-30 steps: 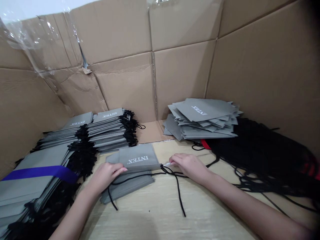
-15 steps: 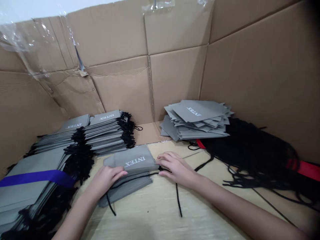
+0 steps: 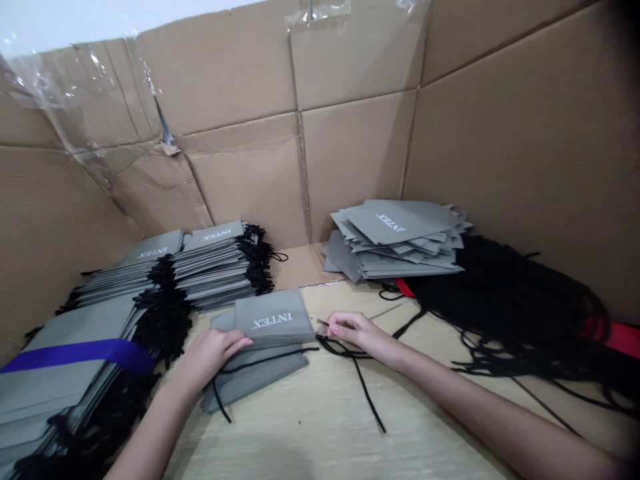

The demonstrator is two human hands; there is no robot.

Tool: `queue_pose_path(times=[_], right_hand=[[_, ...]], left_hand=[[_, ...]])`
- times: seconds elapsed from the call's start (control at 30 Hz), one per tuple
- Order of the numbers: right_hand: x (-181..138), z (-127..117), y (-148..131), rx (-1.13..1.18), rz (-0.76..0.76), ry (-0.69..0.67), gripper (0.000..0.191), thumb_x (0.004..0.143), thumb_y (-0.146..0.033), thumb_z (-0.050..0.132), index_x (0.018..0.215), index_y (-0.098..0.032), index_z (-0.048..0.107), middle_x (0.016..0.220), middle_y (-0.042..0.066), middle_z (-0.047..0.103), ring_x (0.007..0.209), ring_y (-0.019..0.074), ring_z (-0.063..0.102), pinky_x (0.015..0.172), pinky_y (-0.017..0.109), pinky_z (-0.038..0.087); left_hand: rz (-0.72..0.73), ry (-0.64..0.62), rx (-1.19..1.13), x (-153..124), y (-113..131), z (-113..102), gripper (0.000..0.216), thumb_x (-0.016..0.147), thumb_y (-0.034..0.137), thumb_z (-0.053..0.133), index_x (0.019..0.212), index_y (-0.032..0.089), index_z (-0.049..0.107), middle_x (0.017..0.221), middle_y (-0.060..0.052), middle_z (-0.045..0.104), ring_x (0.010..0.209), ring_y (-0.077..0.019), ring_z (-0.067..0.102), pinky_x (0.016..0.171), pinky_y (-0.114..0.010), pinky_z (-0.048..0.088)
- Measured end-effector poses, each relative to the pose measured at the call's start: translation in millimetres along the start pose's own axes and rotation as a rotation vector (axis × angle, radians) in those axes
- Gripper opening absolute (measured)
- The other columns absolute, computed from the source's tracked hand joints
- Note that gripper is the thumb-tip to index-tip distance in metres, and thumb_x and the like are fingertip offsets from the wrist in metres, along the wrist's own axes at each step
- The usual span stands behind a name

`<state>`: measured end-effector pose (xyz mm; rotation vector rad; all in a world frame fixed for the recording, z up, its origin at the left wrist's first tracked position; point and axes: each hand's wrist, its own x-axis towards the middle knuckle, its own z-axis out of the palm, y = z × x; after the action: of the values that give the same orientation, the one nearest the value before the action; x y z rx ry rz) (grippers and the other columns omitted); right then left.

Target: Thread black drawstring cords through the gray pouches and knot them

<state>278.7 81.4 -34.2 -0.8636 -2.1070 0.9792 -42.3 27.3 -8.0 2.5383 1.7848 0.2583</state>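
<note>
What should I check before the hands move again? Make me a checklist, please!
1. Left hand gripping the gray pouch: ok.
2. Right hand pinching the small dark tip: ok, beside the pouch's corner.
3. Tip belongs to the black cord: cannot tell.
4. Cord tidy: not ok, loose ends lie on the table.
5. Purple band across the left stack: ok.
6. Right pile squared up: not ok, its gray pieces lie skewed.

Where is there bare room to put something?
The widest bare patch is the near table, between left forearm and right forearm, bordered beyond by grey bags and a loose cord. A small gap lies at the back between the bag stacks and loose bag pile. Crowded: the left, under those stacks; the right, under the cord heap.
</note>
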Motion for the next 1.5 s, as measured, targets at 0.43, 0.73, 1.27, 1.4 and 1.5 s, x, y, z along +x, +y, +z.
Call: queue_pose_path(times=[0.43, 0.73, 1.27, 1.4, 1.5], right_hand=[[-7, -31, -8, -0.329, -0.160, -0.009, 0.022, 0.089, -0.035, 0.045, 0.095, -0.021, 0.061, 0.102, 0.007, 0.058, 0.102, 0.0221, 0.049, 0.093, 0.039, 0.034], [-12, -29, 3, -0.635, -0.208, -0.010, 0.012, 0.088, -0.020, 0.046, 0.081, -0.018, 0.055, 0.082, 0.005, 0.058, 0.080, 0.0183, 0.052, 0.075, 0.031, 0.040], [-22, -13, -23, -0.734, -0.353, 0.125, 0.026, 0.085, -0.005, 0.043, 0.100, -0.023, 0.056, 0.090, 0.003, 0.055, 0.087, 0.0174, 0.050, 0.077, 0.027, 0.041], [-25, -11, -27, -0.737, -0.400, 0.114, 0.036, 0.082, 0.000, 0.041, 0.106, -0.021, 0.055, 0.091, 0.004, 0.053, 0.086, 0.0172, 0.051, 0.075, 0.026, 0.042], [-27, -10, -30, -0.732, -0.443, 0.136, 0.034, 0.084, -0.001, 0.039, 0.105, -0.021, 0.056, 0.089, 0.005, 0.054, 0.083, 0.0170, 0.052, 0.073, 0.026, 0.042]], left_hand=[[0.003, 0.094, 0.251, -6, 23, -19, 0.044, 0.082, 0.047, 0.053, 0.119, 0.023, 0.054, 0.115, -0.011, 0.060, 0.103, -0.0273, 0.055, 0.083, -0.035, 0.041], [0.264, 0.093, 0.198, 21, 100, 8, 0.031, 0.091, 0.022, 0.038, 0.120, 0.025, 0.049, 0.108, -0.008, 0.062, 0.101, -0.0229, 0.054, 0.082, -0.035, 0.042], [0.051, 0.224, -0.022, 13, 94, 11, 0.030, 0.090, 0.041, 0.039, 0.074, 0.020, 0.051, 0.072, -0.003, 0.055, 0.070, -0.0187, 0.053, 0.060, -0.028, 0.039], [0.114, 0.259, -0.079, 10, 94, 11, 0.029, 0.092, 0.034, 0.037, 0.076, 0.020, 0.055, 0.071, -0.003, 0.057, 0.071, -0.0179, 0.052, 0.061, -0.027, 0.039], [0.191, 0.278, -0.137, 7, 94, 13, 0.025, 0.094, 0.028, 0.034, 0.096, 0.021, 0.058, 0.078, -0.005, 0.061, 0.075, -0.0180, 0.053, 0.065, -0.028, 0.041]])
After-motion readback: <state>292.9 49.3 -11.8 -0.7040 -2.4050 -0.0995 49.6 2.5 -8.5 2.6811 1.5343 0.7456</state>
